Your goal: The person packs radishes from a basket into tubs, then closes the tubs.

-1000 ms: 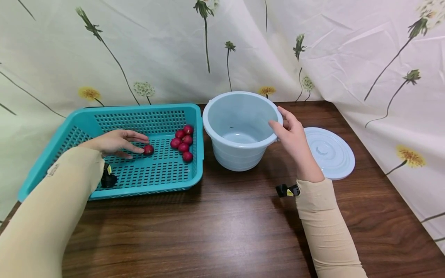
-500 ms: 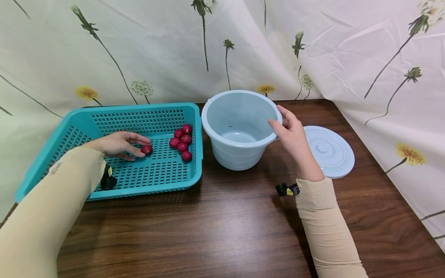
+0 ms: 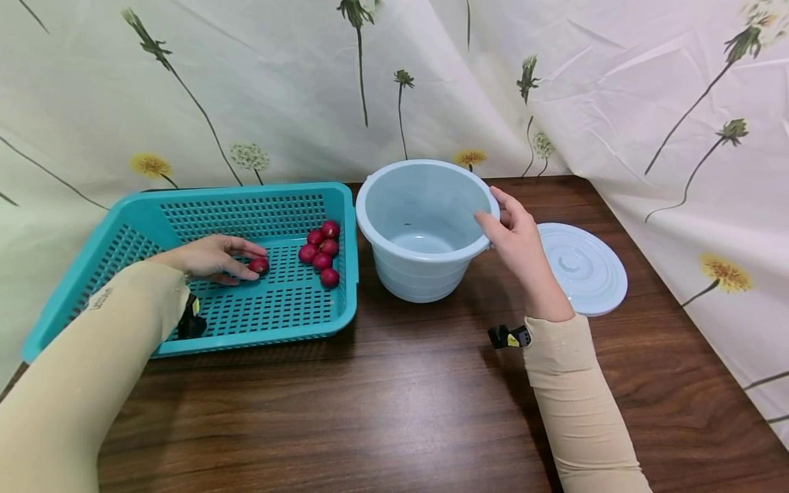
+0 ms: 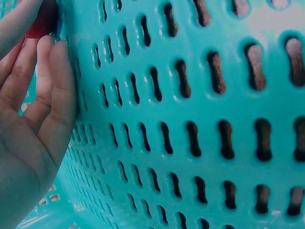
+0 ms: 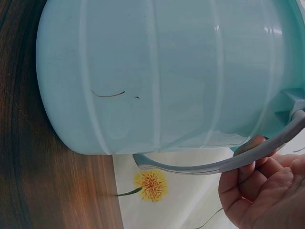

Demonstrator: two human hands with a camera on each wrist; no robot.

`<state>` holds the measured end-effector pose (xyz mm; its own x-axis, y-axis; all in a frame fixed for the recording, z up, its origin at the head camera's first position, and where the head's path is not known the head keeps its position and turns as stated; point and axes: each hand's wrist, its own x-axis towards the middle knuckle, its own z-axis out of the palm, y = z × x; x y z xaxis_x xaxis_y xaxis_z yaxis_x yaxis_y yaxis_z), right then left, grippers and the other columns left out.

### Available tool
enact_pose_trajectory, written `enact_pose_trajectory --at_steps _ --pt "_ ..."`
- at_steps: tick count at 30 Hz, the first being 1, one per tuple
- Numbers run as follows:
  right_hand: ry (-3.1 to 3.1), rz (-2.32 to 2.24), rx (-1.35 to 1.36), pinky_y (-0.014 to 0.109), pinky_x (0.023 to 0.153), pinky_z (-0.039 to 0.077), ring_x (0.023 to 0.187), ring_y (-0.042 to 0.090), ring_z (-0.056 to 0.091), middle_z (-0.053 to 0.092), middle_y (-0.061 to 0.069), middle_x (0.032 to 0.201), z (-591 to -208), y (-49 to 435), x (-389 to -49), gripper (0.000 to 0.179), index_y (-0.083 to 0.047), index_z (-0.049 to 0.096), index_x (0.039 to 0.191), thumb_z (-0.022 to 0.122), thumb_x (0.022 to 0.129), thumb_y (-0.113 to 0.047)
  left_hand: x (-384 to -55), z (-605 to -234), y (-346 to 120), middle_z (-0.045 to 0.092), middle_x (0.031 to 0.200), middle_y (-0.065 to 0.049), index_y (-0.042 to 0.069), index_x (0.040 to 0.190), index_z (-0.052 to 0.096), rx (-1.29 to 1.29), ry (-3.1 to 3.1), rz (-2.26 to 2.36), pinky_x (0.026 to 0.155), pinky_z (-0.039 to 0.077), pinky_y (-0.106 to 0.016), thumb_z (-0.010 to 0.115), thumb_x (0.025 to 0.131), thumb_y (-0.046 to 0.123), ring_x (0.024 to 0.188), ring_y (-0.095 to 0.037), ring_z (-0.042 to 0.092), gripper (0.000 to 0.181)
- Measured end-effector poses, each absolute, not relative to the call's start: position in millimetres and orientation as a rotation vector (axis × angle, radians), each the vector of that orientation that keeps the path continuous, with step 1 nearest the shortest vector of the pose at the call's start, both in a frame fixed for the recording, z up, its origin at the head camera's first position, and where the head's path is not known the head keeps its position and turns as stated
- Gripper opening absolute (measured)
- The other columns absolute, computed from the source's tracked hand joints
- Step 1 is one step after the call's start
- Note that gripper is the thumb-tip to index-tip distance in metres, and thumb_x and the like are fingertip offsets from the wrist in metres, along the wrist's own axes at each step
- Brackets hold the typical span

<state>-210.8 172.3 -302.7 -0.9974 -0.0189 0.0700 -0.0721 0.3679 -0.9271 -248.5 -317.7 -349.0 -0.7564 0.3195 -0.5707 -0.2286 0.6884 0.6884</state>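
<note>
In the head view my left hand (image 3: 216,259) is inside a teal plastic basket (image 3: 246,348), thumb and fingers around a small round red radish (image 3: 259,265). The left wrist view shows the radish (image 4: 44,19) between thumb and fingertips, partly cut off by the frame edge. Several more radishes (image 3: 322,261) lie clustered at the basket's right end. A light blue bucket (image 3: 422,277) stands upright beside the basket. My right hand (image 3: 514,229) grips its right rim, thumb inside. In the right wrist view, curled fingers are by the bucket's grey handle (image 5: 214,166), which hangs down.
A round light blue lid (image 3: 582,267) lies on the brown wooden table (image 3: 394,404), right of the bucket. Behind everything hangs a white cloth (image 3: 296,89) with a dandelion print. The basket's raised walls surround my left hand.
My left hand has reached slightly further, and its thumb and fingers have closed around the single radish. The right hand and bucket keep their places; the head view has shifted a little.
</note>
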Motion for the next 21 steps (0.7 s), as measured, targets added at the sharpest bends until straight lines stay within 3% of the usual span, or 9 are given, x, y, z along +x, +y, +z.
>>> enact_pose_trajectory --at_steps 21 --pt "-2.578 1.723 0.081 0.019 0.07 0.051 0.088 0.014 0.064 0.064 0.022 0.123 -301.4 172.7 -207.7 0.062 -0.016 0.036 0.154 0.056 0.098 -0.031 -246.8 -343.9 -317.0 0.05 0.143 -0.017 -0.002 0.149 0.037 0.062 2.171 1.052 0.1 0.052 -0.044 0.072 0.091 0.024 0.106 -0.007 0.061 0.072"
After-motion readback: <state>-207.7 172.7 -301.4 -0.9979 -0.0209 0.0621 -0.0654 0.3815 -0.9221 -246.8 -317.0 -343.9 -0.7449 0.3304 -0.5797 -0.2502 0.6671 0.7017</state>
